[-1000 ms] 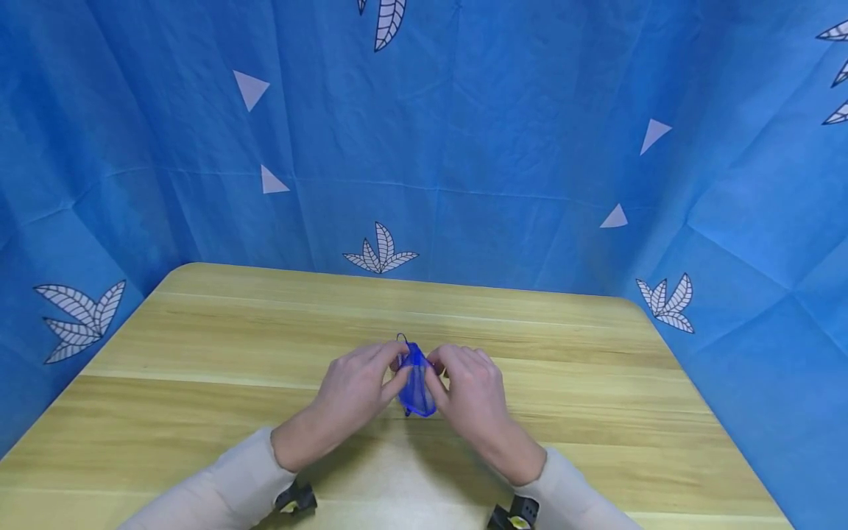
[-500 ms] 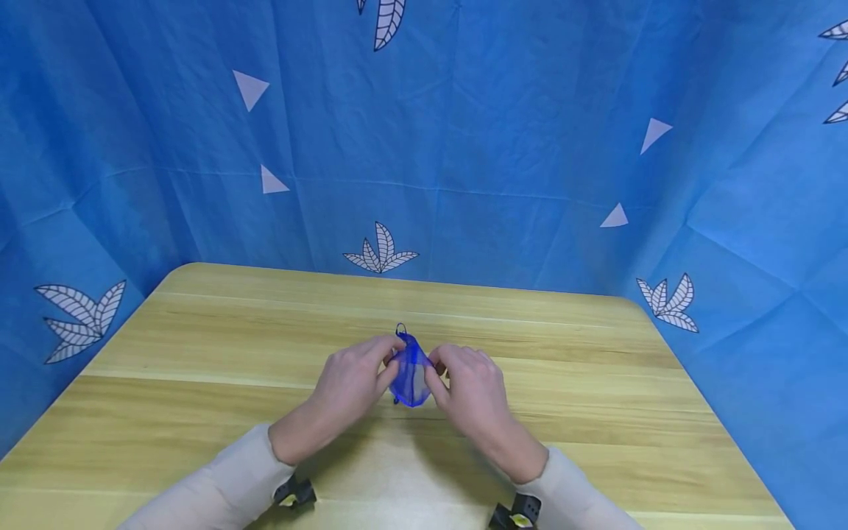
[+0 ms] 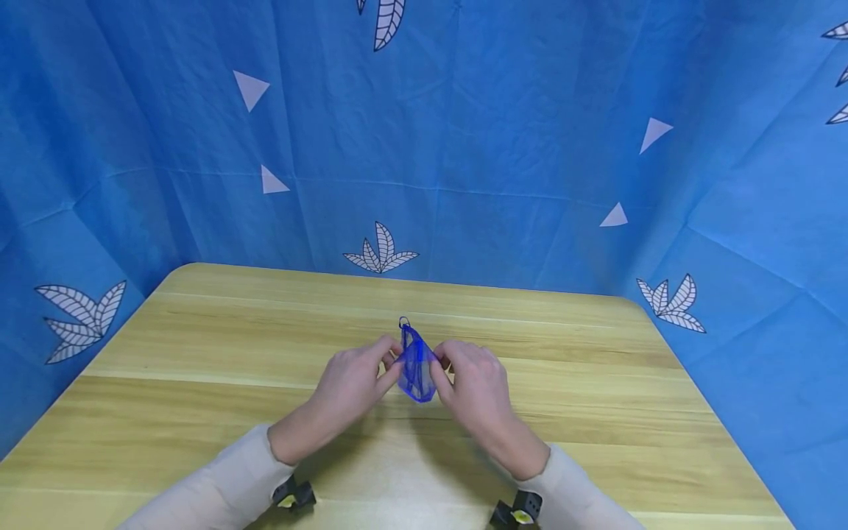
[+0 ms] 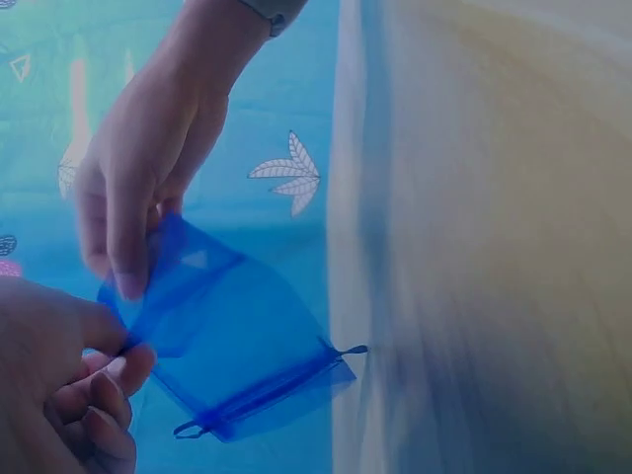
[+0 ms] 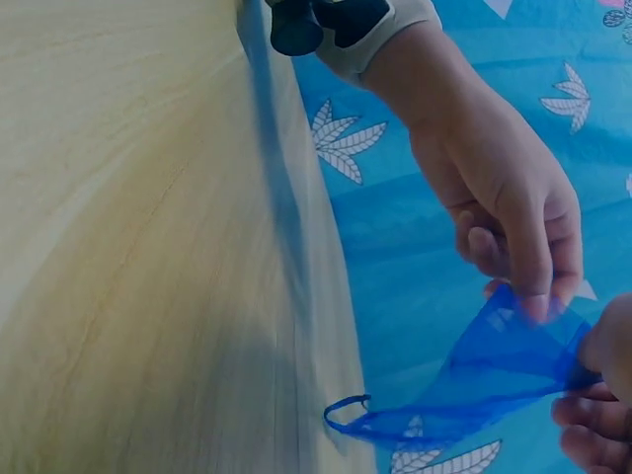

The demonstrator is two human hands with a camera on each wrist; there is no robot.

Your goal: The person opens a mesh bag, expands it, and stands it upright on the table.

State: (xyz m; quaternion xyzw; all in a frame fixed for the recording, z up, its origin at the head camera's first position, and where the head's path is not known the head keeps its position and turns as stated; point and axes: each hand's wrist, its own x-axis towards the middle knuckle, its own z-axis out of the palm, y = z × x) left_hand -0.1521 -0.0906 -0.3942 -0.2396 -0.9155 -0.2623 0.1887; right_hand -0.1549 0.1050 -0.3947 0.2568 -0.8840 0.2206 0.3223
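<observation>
A small see-through blue mesh drawstring pouch (image 3: 417,375) is held up over the middle of the table, between both hands. My left hand (image 3: 350,377) pinches its left side with thumb and fingertips. On the opposite side, my right hand (image 3: 475,379) pinches it in the same way. In the left wrist view the pouch (image 4: 247,326) hangs slanted, with a cord loop (image 4: 188,431) at one end of its gathered band. From the right wrist view, a dark blue cord loop (image 5: 341,411) sticks out from the pouch's far end. I cannot make out anything inside it.
A light wood-grain table (image 3: 218,331) lies beneath both hands. Behind and beside it hangs a blue curtain (image 3: 503,147) with white leaf and triangle prints. Small black devices (image 3: 294,493) are strapped at both wrists.
The pouch has been turned and shifted between the fingers; its corded end now points farther up and away. Both hands have stayed nearly in place, with slight finger movement.
</observation>
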